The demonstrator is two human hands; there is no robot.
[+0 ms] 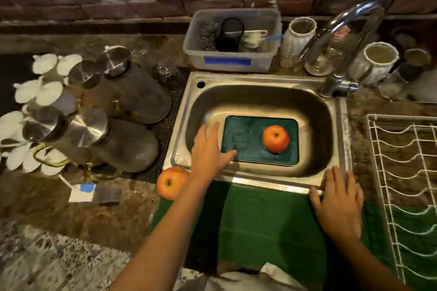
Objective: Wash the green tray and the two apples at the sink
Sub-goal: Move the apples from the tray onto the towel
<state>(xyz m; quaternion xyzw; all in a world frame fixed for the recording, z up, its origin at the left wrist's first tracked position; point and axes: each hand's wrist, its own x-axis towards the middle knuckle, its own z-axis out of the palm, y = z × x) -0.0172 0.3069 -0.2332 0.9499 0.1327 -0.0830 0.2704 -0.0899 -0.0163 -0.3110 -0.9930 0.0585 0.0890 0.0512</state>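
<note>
The green tray (250,149) lies flat on the bottom of the steel sink (260,94). One red-orange apple (276,138) stands on the tray's right half. A second apple (170,182) rests on the counter at the sink's front left corner. My left hand (209,150) reaches into the sink with fingers spread, its thumb on the tray's left edge, holding nothing. My right hand (338,201) lies flat and open on the sink's front right rim.
The tap (340,54) rises at the sink's back right. A plastic tub (231,40) of scrubbers stands behind the sink. Glass jars with metal lids (113,111) crowd the left counter. A white wire dish rack (406,172) sits at right. A green cloth (267,220) hangs below the sink front.
</note>
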